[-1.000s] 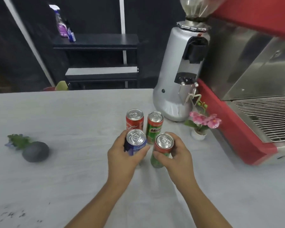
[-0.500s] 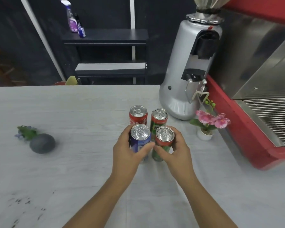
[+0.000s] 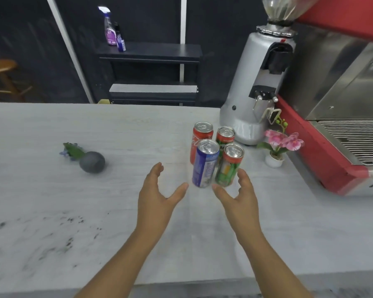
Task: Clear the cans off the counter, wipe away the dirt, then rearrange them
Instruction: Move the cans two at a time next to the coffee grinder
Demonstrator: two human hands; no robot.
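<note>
1. Left hand (image 3: 154, 195) & right hand (image 3: 239, 196): both spread, fingers relaxed, holding nothing, just short of the cans.
2. Blue can (image 3: 205, 163) & green can (image 3: 229, 165) stand just ahead of the fingertips; red can (image 3: 200, 136) & a second red-topped can (image 3: 225, 134) behind. Tight cluster on table (image 3: 116, 130), prob. parked clear of the dirt (image 3: 71, 220) left of left hand.
3. Labels too blurred to read.

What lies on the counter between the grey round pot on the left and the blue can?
Nothing: in the head view the counter between the grey pot and the blue can is bare.
</note>
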